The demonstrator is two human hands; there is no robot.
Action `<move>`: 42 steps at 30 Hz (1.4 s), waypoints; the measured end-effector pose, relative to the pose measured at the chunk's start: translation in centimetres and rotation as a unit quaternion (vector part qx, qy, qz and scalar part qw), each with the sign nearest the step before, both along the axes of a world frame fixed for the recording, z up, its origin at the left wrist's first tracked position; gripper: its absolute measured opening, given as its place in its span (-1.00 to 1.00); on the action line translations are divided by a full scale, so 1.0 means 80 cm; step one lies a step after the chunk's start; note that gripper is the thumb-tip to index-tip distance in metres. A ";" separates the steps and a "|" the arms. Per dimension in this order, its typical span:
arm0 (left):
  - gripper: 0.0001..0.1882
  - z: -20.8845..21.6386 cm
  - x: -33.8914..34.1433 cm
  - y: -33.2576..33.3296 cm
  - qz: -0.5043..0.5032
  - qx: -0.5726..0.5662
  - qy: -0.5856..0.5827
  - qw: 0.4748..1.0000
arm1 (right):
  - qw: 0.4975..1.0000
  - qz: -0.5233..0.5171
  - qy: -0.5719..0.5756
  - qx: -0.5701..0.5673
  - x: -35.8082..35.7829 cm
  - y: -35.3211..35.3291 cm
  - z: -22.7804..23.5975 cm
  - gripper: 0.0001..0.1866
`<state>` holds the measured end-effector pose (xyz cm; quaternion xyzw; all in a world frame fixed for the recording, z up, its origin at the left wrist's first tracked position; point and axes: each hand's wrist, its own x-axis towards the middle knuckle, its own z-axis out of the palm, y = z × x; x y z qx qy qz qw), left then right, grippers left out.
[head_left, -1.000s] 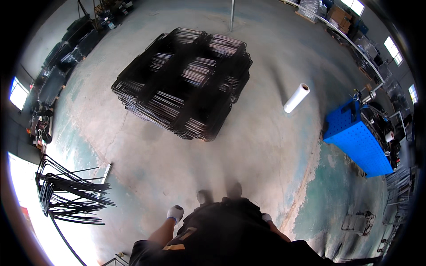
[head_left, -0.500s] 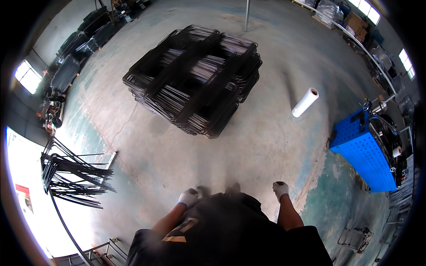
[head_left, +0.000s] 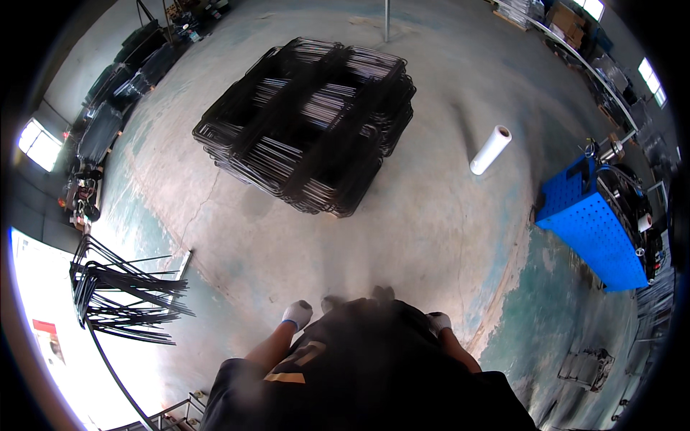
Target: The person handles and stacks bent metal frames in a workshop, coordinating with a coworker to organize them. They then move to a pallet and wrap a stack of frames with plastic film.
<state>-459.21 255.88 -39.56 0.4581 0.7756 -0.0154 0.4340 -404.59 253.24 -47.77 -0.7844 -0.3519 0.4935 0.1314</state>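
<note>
My left hand [head_left: 297,314], in a white glove with dark fingertips, hangs beside my black shirt [head_left: 359,366]. Its fingers are curled in and nothing shows in them. On the other side, my right hand [head_left: 438,322] wears a matching glove and rests close against the shirt's edge, which partly hides it. What shows of its fingers is curled, with no object visible. Both hands are apart from the large stack of black bent-wire frames [head_left: 309,122] on the floor ahead. A white roll of film [head_left: 491,150] stands upright to the right of that stack.
Black bent rods [head_left: 129,291] hang on a rack at the left. A blue perforated cart [head_left: 593,233] stands at the right. A thin metal post [head_left: 387,20] rises beyond the stack. Dark wrapped goods [head_left: 100,133] line the far left wall. Worn concrete floor [head_left: 251,244] surrounds the stack.
My right hand has swung inward against the shirt, and my left hand has shifted slightly forward. The view has moved a little, with the stack and roll sitting slightly higher and further left.
</note>
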 end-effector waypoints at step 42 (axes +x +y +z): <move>-0.62 -0.022 -0.018 -0.041 0.049 0.032 -0.035 0.998 | 0.991 0.125 -0.039 -0.008 -0.080 0.075 0.048 -0.64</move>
